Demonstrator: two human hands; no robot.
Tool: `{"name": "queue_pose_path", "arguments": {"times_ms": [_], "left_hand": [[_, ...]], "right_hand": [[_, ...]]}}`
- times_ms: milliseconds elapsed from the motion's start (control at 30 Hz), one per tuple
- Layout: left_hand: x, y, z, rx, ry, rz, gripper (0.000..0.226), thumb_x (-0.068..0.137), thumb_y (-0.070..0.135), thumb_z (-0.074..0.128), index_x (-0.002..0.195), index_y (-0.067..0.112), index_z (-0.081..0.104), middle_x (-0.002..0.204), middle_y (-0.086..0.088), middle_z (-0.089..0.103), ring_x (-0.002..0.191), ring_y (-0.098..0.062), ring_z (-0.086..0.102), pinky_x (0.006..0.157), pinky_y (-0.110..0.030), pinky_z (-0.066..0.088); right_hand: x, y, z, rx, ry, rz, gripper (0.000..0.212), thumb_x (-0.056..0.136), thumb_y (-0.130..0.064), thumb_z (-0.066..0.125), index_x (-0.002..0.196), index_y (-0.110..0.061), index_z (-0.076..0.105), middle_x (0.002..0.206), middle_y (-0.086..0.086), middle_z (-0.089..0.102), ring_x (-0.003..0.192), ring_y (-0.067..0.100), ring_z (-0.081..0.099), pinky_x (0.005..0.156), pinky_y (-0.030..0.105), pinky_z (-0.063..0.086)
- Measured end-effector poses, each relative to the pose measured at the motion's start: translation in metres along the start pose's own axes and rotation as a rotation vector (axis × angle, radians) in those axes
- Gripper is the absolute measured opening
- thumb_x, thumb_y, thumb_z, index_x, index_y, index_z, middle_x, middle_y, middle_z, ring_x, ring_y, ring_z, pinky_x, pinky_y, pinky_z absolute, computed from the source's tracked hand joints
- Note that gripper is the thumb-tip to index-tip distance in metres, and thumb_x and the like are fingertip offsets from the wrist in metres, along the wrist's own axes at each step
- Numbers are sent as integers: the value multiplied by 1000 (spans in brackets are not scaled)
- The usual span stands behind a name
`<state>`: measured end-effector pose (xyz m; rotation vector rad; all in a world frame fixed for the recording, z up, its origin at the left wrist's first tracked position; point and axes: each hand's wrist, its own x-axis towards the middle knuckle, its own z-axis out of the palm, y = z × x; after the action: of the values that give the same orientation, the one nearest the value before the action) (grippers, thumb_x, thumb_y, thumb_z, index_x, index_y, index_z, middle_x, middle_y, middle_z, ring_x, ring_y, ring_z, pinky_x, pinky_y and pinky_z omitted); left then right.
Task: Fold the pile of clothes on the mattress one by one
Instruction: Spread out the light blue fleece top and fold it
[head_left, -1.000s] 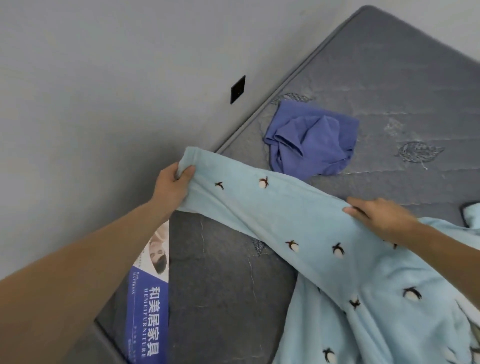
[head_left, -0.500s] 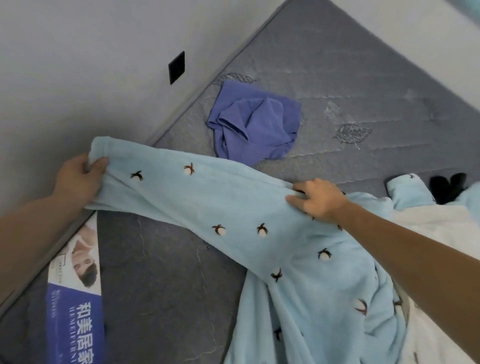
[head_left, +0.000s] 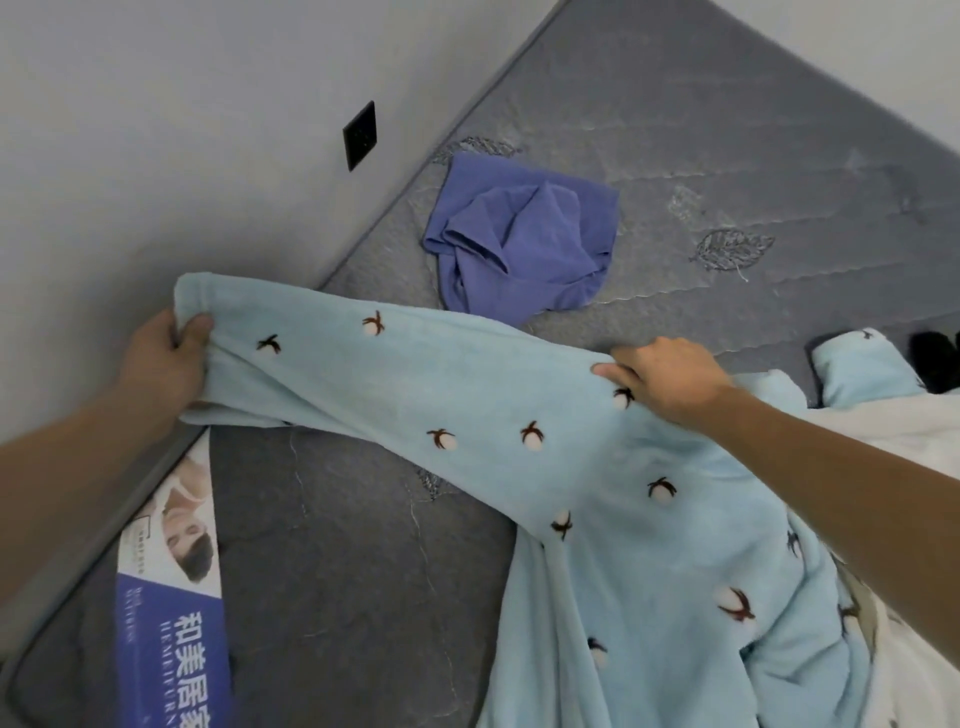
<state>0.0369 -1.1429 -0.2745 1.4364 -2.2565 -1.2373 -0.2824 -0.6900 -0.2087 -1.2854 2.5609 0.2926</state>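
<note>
Left hand (head_left: 161, 364) fingers grip the cuff of the light-blue fleece garment (head_left: 571, 467), right hand (head_left: 670, 379) fingers pinch its upper sleeve, stretched above the grey mattress (head_left: 727, 130) near a crumpled purple cloth (head_left: 524, 239).

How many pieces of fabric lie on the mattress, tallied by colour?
Light blue with cotton-boll print: 1, the fleece garment, its sleeve stretched between the left hand and right hand
Purple: 1, the crumpled garment
White: 1, the fabric at the right edge
Black: 1, a small item, partly hidden
Total: 4
</note>
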Motion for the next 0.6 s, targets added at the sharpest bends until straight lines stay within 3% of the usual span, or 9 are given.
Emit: {"name": "queue_pose_path", "arguments": {"times_ms": [100, 233, 333, 367, 500, 600], "left_hand": [[2, -4, 0, 68, -9, 27, 42, 109, 36, 49, 128, 1, 62, 122, -27, 67, 113, -43, 63, 89, -41, 42], [0, 0, 2, 294, 37, 18, 41, 102, 39, 60, 124, 5, 54, 114, -27, 60, 112, -48, 58, 88, -50, 44], [-7, 29, 11, 582, 225, 291, 44, 91, 31, 54, 129, 10, 47, 125, -30, 49, 116, -49, 48, 88, -60, 43], [-12, 47, 20, 591, 203, 420, 47, 89, 30, 52, 131, 11, 47, 126, -29, 48, 116, -48, 47, 90, -61, 43], [-50, 133, 89, 412, -187, 701, 42, 97, 16, 61, 137, 8, 54, 129, -19, 56, 120, -43, 52, 101, -54, 44], [-93, 189, 154, 312, -407, 810, 37, 102, 25, 61, 135, 10, 59, 124, -9, 63, 119, -33, 56, 99, -50, 45]], "right_hand": [[9, -4, 8, -3, -25, 13, 65, 92, -78, 18, 90, -28, 59, 89, 11, 69, 88, 38, 67, 68, 39, 39], [12, -7, 10, -40, -24, 23, 61, 95, -76, 24, 95, -27, 60, 90, 10, 69, 89, 37, 67, 67, 38, 38], [6, -5, 0, -58, -8, 34, 62, 94, -81, 25, 96, -27, 57, 91, 8, 70, 90, 35, 68, 66, 38, 38], [3, -2, -5, -78, -14, 45, 63, 93, -82, 24, 96, -27, 56, 92, 8, 70, 92, 35, 68, 66, 38, 38], [-16, 16, -30, -148, -82, 63, 63, 90, -82, 32, 110, -29, 62, 103, 9, 71, 97, 36, 67, 69, 37, 39], [-32, 31, -44, -153, -111, 48, 60, 87, -81, 41, 116, -32, 62, 109, 8, 71, 102, 37, 66, 71, 36, 39]]}}
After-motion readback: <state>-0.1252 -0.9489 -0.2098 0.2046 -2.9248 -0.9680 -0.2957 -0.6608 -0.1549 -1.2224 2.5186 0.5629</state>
